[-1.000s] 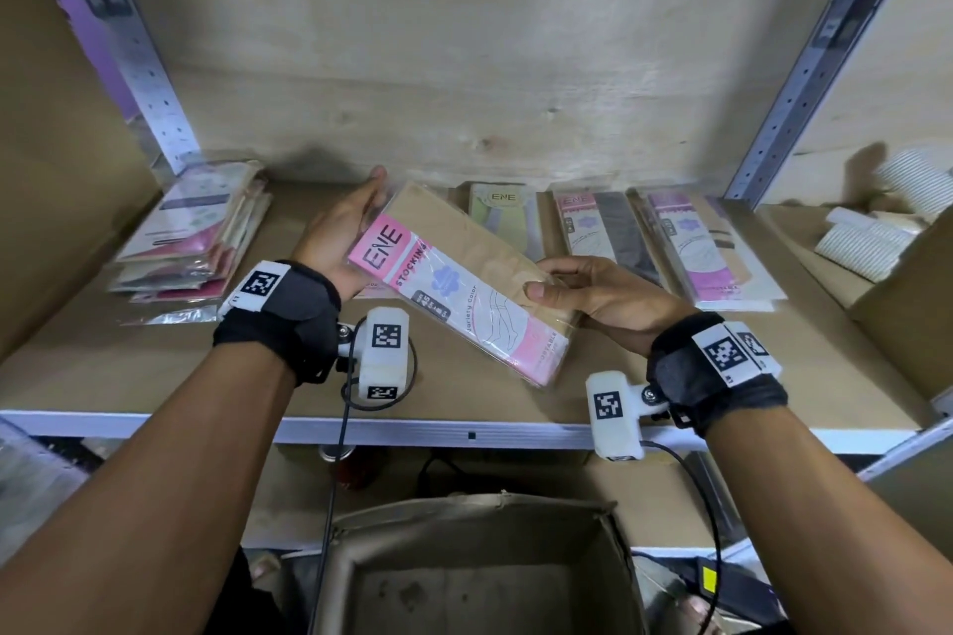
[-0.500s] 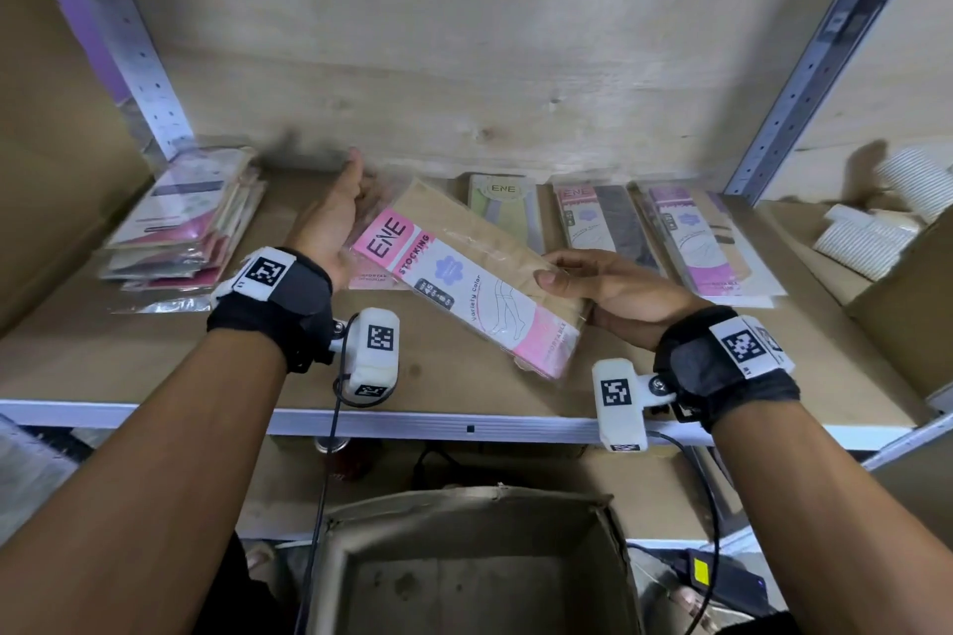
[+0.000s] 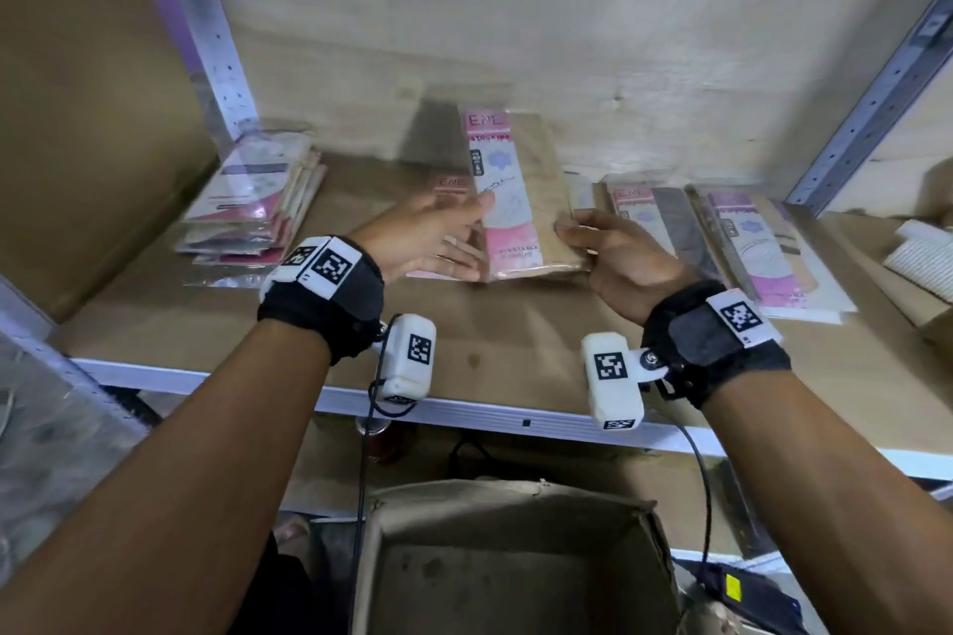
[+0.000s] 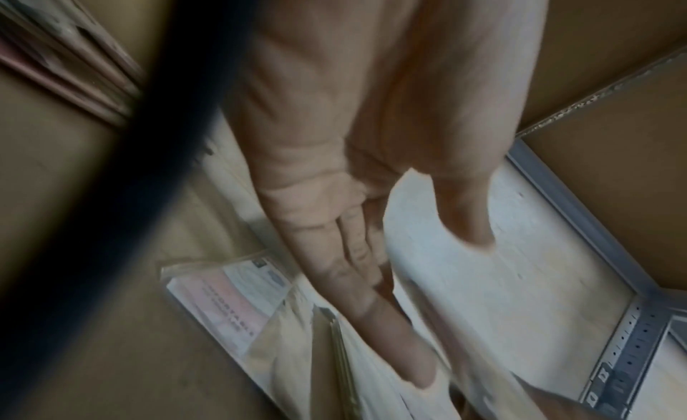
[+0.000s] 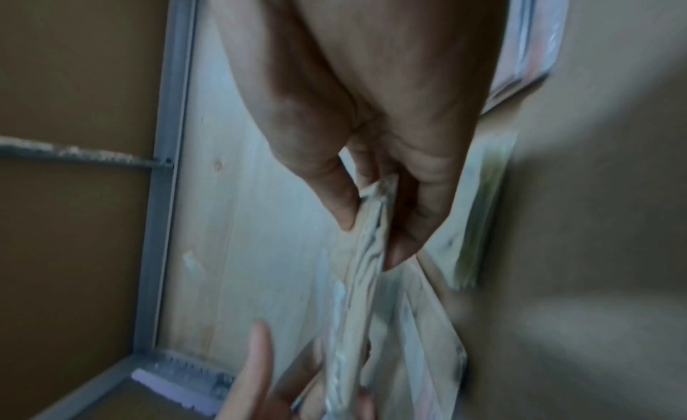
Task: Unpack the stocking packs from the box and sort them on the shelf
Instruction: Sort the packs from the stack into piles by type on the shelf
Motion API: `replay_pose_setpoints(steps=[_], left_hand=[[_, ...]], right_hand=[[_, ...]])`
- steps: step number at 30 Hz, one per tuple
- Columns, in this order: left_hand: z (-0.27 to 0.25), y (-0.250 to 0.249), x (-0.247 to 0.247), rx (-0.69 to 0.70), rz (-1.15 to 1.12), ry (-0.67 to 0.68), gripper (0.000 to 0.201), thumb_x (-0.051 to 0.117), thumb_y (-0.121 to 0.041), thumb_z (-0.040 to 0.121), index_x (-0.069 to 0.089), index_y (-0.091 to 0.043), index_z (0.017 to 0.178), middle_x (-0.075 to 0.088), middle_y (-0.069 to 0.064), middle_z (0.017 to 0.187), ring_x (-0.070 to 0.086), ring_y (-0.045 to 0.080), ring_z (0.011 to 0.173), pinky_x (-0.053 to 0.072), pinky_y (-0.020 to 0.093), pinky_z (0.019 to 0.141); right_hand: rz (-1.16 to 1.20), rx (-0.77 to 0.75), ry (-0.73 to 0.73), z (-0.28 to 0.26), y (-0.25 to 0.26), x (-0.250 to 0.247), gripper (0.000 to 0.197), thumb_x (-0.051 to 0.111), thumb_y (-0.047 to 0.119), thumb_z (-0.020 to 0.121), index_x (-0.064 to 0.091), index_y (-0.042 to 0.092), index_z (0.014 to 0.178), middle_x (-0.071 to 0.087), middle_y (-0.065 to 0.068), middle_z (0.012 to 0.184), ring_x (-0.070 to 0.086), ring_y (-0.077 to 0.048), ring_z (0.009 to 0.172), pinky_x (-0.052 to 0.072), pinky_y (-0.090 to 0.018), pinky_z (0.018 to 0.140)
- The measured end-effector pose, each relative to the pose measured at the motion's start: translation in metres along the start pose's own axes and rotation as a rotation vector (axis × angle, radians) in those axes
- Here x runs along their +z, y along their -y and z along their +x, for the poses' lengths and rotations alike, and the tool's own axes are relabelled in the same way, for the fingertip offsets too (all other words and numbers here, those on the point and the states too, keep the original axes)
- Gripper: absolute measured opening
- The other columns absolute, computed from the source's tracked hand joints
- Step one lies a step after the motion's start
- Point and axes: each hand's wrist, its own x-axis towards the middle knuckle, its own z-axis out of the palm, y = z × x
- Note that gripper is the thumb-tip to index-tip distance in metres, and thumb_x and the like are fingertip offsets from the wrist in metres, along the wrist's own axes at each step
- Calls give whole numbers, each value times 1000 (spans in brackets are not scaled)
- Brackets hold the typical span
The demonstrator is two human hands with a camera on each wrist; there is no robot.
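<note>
The pink-labelled stocking pack (image 3: 508, 201) is hovering lengthwise above the shelf (image 3: 495, 340), the right hand (image 3: 624, 255) pinching its right edge, the left hand (image 3: 428, 242) lying flat-fingered along its left. More packs (image 3: 763, 242) are lying beside it.

Our brown shelf (image 3: 495, 340), with stocking packs lying on its board.

At nine o'clock we see a fanned stack of pink packs (image 3: 252, 206) near the upright; at twelve a pink ENE pack (image 3: 446, 186) lies flat, partly hidden; toward two o'clock sit a pale pack (image 3: 581, 193), a pink-and-dark pack (image 3: 655, 217) and a purple-labelled stack (image 3: 768, 253), side by side; at three o'clock, white ribbed items (image 3: 923, 258).
</note>
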Motion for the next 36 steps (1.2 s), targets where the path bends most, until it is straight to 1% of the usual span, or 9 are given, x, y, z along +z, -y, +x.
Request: replay_pose_setpoints(steps=[4,8,11,13,16,21,27,32,36], left_hand=[[-2,5,-6,32,111,-84,21,72,-3,87,64,-17,101,69,11,98,73,16,65,61,26,62],[4,11,-22,-67,120,-186,22,70,9,84,59,1,102,66,18,99,73,20,63,63,35,64],[10,16,-36,-125,219,-299,31,75,8,80,61,11,108,68,26,108,72,39,90,59,51,85],[14,18,-41,-132,277,-330,23,75,6,80,66,8,101,70,26,105,70,43,100,56,54,91],[20,22,-46,-155,463,-389,11,76,-6,79,73,-3,89,75,21,96,74,35,93,59,48,87],[24,27,-47,-217,446,-387,13,73,-5,83,71,0,95,74,17,91,73,32,88,60,47,87],[24,27,-48,-241,411,-370,23,75,-2,82,70,7,102,70,17,85,67,30,76,60,45,86],[24,27,-50,-235,388,-379,21,81,3,74,73,5,94,70,13,76,68,30,72,61,49,81],[25,28,-51,-240,401,-375,20,82,0,74,74,3,92,72,11,76,69,28,71,62,49,79]], right_hand=[[-171,-20,-46,18,-3,29,22,64,-1,90,58,0,111,65,-18,98,64,-30,85,54,-50,84],[-488,-29,-97,42,-8,47,20,72,6,85,65,-5,101,66,-15,88,62,-27,77,50,-37,66],[-710,-17,-76,59,-12,57,19,78,11,78,65,4,91,57,-13,79,56,-23,72,45,-33,62],[-874,-32,-110,67,-13,64,35,80,16,72,65,10,104,55,-10,88,56,-22,82,47,-32,69],[-1074,-93,-163,72,-12,75,67,81,23,71,50,8,128,53,-4,110,50,-18,94,43,-23,61],[-1259,-59,-113,75,-14,86,47,78,21,77,61,3,117,58,-11,119,56,-22,94,45,-26,70],[-1318,-31,-116,76,-17,90,44,78,22,79,63,5,117,58,-11,122,54,-20,94,45,-28,72],[-1331,-25,-120,76,-19,90,41,80,24,77,63,5,109,63,-13,116,63,-25,97,48,-28,70],[-1280,17,-97,75,-18,89,37,80,20,76,64,2,105,64,-16,110,69,-31,91,61,-41,77]])
